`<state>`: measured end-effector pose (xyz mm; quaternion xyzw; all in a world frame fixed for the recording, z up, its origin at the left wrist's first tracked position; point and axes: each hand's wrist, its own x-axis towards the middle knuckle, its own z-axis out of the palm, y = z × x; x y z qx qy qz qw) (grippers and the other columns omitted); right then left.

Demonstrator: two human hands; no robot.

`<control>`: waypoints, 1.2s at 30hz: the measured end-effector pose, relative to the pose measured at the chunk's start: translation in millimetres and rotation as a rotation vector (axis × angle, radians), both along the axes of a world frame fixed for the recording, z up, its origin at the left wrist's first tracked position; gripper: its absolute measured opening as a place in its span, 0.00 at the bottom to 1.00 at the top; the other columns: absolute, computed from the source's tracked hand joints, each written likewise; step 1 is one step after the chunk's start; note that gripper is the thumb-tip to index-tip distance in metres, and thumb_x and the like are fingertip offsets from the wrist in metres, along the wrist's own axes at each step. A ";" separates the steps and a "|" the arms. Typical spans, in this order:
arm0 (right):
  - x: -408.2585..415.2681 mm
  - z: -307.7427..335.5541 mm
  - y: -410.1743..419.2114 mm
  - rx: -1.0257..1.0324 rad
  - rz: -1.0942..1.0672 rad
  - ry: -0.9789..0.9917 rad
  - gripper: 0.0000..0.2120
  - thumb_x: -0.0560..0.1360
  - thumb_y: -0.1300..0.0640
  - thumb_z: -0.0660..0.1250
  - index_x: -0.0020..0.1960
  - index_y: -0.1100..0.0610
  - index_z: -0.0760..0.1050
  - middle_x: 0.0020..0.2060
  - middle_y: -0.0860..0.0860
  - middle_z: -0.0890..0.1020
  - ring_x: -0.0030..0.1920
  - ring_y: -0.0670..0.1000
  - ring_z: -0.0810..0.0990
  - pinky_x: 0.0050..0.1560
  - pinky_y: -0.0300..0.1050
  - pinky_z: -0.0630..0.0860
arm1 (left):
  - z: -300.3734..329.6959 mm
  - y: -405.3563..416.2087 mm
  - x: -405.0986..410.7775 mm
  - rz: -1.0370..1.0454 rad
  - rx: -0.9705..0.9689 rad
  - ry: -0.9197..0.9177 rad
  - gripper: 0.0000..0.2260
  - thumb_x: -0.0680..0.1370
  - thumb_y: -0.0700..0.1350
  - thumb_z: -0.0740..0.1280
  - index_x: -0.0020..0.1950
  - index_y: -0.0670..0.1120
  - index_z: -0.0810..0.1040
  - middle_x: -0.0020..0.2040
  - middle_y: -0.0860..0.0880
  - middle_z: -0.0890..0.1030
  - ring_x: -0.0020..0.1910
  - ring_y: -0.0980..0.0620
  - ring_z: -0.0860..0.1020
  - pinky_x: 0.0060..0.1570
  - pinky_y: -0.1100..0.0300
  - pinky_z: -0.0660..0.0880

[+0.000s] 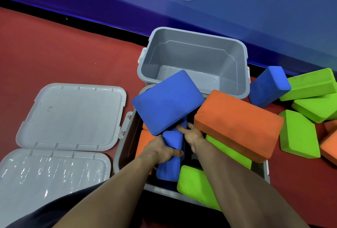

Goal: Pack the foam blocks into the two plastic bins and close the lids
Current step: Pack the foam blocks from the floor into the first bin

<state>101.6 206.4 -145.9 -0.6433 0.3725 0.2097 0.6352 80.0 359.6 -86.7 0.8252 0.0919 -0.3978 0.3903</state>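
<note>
left hand (161, 147) grips matte blue foam brick (171, 158) inside grey bin (125, 147).

Your two bins, the far bin (197, 58) and the near bin (125, 147), are plain grey, and so are the two lids, the far lid (73, 116) matte and the near lid (52, 171) streaked with white glare. You have foam in three flat colours, no pattern: the big blue block (167, 101), the blue block (171, 156) under your left hand (162, 150), the orange block (238, 125), and the green blocks (310, 100) at right. Floor (63, 54) reads red, wall (255, 17) blue with a pale marking.
</note>
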 end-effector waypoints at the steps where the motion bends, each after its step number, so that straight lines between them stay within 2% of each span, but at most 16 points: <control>1: 0.2 5.1 1.0 0.018 -0.005 0.014 0.26 0.77 0.49 0.73 0.73 0.50 0.72 0.63 0.52 0.82 0.60 0.54 0.81 0.53 0.50 0.80 | 3.1 -2.1 1.4 -0.016 0.031 -0.003 0.43 0.58 0.60 0.81 0.69 0.50 0.71 0.63 0.50 0.78 0.60 0.46 0.78 0.59 0.49 0.78; 2: 0.8 7.1 0.6 0.043 -0.002 0.034 0.24 0.78 0.49 0.71 0.72 0.50 0.73 0.63 0.51 0.82 0.59 0.54 0.81 0.53 0.51 0.79 | 5.5 -4.0 2.2 -0.029 0.061 -0.008 0.43 0.59 0.60 0.81 0.69 0.50 0.70 0.63 0.49 0.78 0.60 0.45 0.78 0.58 0.48 0.79; 4: 0.7 10.4 0.7 0.096 0.025 0.135 0.22 0.79 0.42 0.68 0.70 0.49 0.73 0.63 0.51 0.81 0.58 0.57 0.80 0.60 0.64 0.76 | 11.3 -7.5 3.0 -0.039 0.108 -0.023 0.41 0.62 0.60 0.81 0.70 0.49 0.69 0.63 0.48 0.77 0.59 0.44 0.78 0.53 0.49 0.80; 6: -1.6 16.1 0.9 0.124 0.048 0.247 0.27 0.77 0.33 0.64 0.67 0.49 0.74 0.63 0.52 0.79 0.61 0.61 0.77 0.63 0.71 0.72 | 18.3 -9.5 2.6 -0.051 0.138 -0.042 0.39 0.64 0.59 0.81 0.69 0.48 0.69 0.62 0.47 0.77 0.58 0.44 0.78 0.51 0.50 0.81; 8: -5.8 20.3 1.4 0.165 0.057 0.303 0.33 0.74 0.27 0.62 0.70 0.48 0.73 0.68 0.54 0.77 0.68 0.63 0.73 0.66 0.73 0.69 | 24.5 -10.4 0.9 -0.054 0.159 -0.045 0.38 0.65 0.59 0.81 0.69 0.48 0.70 0.61 0.47 0.78 0.56 0.44 0.79 0.50 0.50 0.81; 11: -17.3 42.2 2.7 0.258 0.121 0.354 0.36 0.75 0.25 0.57 0.73 0.48 0.71 0.72 0.56 0.73 0.72 0.63 0.70 0.72 0.71 0.61 | 31.7 -9.0 -1.9 -0.066 0.172 -0.039 0.38 0.65 0.59 0.80 0.69 0.47 0.69 0.60 0.47 0.77 0.55 0.44 0.79 0.50 0.47 0.82; 14: -27.3 56.3 -4.4 0.340 0.183 0.342 0.44 0.68 0.21 0.61 0.76 0.46 0.67 0.76 0.57 0.68 0.75 0.64 0.66 0.72 0.71 0.59 | 41.3 -9.4 -4.2 -0.088 0.188 -0.056 0.39 0.64 0.60 0.80 0.68 0.47 0.69 0.60 0.47 0.78 0.55 0.43 0.79 0.48 0.47 0.83; 17: -35.9 59.1 -7.9 0.338 0.243 0.299 0.41 0.67 0.27 0.70 0.73 0.47 0.70 0.75 0.56 0.69 0.73 0.64 0.69 0.75 0.69 0.59 | 45.2 -6.7 -5.2 -0.106 0.204 -0.068 0.40 0.62 0.63 0.80 0.67 0.48 0.69 0.59 0.47 0.79 0.55 0.44 0.80 0.47 0.49 0.83; 19: -40.4 54.5 -3.4 0.329 0.257 0.252 0.40 0.65 0.31 0.75 0.71 0.48 0.72 0.71 0.55 0.73 0.70 0.66 0.73 0.71 0.72 0.65 | 40.7 -0.3 -7.4 -0.130 0.176 -0.046 0.36 0.64 0.61 0.81 0.64 0.48 0.70 0.57 0.48 0.80 0.54 0.46 0.80 0.46 0.52 0.81; 22: -44.6 48.5 9.4 0.267 0.212 0.227 0.53 0.54 0.28 0.79 0.72 0.53 0.72 0.71 0.55 0.75 0.68 0.67 0.74 0.67 0.72 0.70 | 26.8 13.2 -9.7 -0.019 0.006 0.037 0.28 0.67 0.51 0.82 0.62 0.44 0.76 0.57 0.46 0.83 0.53 0.47 0.81 0.50 0.51 0.81; 24: -44.3 45.8 12.7 0.231 0.194 0.210 0.47 0.62 0.30 0.76 0.73 0.55 0.71 0.72 0.56 0.74 0.70 0.67 0.73 0.67 0.70 0.70 | 19.8 22.3 -8.2 0.072 -0.030 0.056 0.26 0.69 0.48 0.82 0.62 0.41 0.79 0.55 0.45 0.84 0.51 0.47 0.82 0.51 0.51 0.81; 26: -44.1 45.8 12.6 0.237 0.185 0.211 0.42 0.69 0.33 0.73 0.74 0.57 0.70 0.74 0.57 0.71 0.72 0.68 0.70 0.66 0.69 0.72 | 11.9 29.5 -6.6 0.092 0.023 0.031 0.25 0.67 0.52 0.82 0.59 0.44 0.81 0.53 0.46 0.85 0.51 0.46 0.84 0.53 0.48 0.82; 29: -44.3 51.2 10.4 0.230 0.196 0.219 0.38 0.72 0.36 0.72 0.74 0.58 0.70 0.74 0.58 0.72 0.71 0.67 0.72 0.66 0.66 0.74 | 4.8 35.3 -11.0 0.162 0.039 0.057 0.27 0.60 0.60 0.83 0.51 0.46 0.82 0.49 0.47 0.86 0.48 0.47 0.84 0.54 0.48 0.82; 32: -45.0 59.6 7.7 0.157 0.208 0.205 0.38 0.71 0.40 0.76 0.73 0.59 0.70 0.72 0.59 0.73 0.67 0.67 0.75 0.57 0.60 0.81 | 4.7 37.8 -13.9 0.239 -0.001 0.064 0.23 0.63 0.57 0.83 0.46 0.43 0.81 0.47 0.46 0.85 0.48 0.47 0.84 0.54 0.51 0.81; 34: -45.7 59.6 6.2 0.103 0.202 0.177 0.34 0.72 0.46 0.78 0.72 0.56 0.70 0.70 0.58 0.75 0.65 0.66 0.77 0.55 0.59 0.83 | 3.1 39.3 -13.7 0.256 0.029 0.032 0.27 0.64 0.58 0.83 0.50 0.41 0.80 0.52 0.45 0.85 0.51 0.46 0.83 0.56 0.50 0.80; 36: -47.2 54.3 5.8 0.099 0.185 0.160 0.31 0.73 0.50 0.77 0.70 0.50 0.67 0.67 0.55 0.77 0.63 0.64 0.79 0.56 0.61 0.82 | 8.0 38.1 -13.9 0.221 0.148 -0.022 0.36 0.62 0.63 0.82 0.59 0.43 0.76 0.59 0.45 0.80 0.58 0.44 0.79 0.59 0.50 0.77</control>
